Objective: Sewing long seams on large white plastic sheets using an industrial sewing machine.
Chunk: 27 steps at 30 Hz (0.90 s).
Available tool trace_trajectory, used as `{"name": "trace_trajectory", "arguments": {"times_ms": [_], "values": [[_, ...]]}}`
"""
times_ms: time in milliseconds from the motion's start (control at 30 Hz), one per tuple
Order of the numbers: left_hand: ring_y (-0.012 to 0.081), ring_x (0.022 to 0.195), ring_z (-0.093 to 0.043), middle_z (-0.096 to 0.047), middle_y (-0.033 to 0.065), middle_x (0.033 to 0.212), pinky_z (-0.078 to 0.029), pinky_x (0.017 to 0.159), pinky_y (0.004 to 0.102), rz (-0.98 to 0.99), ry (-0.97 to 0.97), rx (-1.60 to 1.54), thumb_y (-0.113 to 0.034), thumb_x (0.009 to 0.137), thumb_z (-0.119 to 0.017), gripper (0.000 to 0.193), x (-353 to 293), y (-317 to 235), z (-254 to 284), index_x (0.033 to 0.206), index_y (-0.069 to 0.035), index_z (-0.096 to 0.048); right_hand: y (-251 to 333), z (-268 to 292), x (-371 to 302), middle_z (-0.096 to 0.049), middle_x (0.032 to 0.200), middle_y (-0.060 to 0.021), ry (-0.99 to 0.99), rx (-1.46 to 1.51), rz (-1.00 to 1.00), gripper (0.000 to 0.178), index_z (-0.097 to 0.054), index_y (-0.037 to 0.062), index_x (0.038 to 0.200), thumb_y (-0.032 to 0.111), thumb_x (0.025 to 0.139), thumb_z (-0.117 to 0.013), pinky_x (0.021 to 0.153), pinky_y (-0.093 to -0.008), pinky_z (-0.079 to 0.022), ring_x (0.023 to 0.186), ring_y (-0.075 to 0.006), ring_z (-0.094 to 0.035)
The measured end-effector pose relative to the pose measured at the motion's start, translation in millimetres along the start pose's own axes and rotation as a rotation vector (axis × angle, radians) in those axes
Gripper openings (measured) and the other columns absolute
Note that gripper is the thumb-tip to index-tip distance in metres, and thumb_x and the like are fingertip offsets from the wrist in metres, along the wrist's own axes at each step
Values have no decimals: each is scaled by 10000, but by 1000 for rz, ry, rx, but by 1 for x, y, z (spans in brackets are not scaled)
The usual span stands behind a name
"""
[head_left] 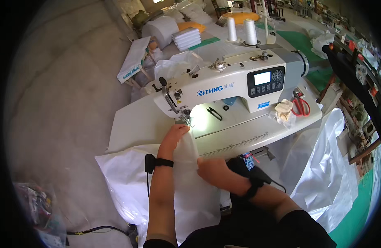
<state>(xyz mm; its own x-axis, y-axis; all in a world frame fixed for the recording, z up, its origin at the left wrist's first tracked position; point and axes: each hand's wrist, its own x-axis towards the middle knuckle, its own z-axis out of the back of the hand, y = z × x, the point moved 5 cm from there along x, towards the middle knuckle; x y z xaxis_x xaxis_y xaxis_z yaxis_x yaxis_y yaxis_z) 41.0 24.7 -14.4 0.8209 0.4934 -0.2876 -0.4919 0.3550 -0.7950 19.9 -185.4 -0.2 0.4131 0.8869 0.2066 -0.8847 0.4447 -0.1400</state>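
Note:
A white sewing machine stands on its pale table, its lamp lighting the needle area. A thin white plastic-like sheet runs from the presser foot over the table's front edge and hangs down in front of me. Close to the needle, my left hand is closed on the sheet, its fingertips beside the presser foot. Lower down and to the right, my right hand pinches the sheet's right edge. Both wrists wear black bands.
Black thread snips and a small black disc lie under the machine arm. Red-handled scissors rest at the right beside a crumpled cloth. Thread cones stand behind. More white sheeting hangs at the right.

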Motion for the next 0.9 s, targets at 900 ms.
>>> {"name": "trace_trajectory", "arguments": {"times_ms": [900], "values": [[227,557,-520,-576,126,647,-399,527,371,-626,-396,399,-245,784,-639,252,19,-5,-9,705,-12,-584,-1,-18,68,-614,819,-125,-70,482,-124,280,-527,-43,1022,65,767,-566,569,-325,-520,678,-247,-655]]}}
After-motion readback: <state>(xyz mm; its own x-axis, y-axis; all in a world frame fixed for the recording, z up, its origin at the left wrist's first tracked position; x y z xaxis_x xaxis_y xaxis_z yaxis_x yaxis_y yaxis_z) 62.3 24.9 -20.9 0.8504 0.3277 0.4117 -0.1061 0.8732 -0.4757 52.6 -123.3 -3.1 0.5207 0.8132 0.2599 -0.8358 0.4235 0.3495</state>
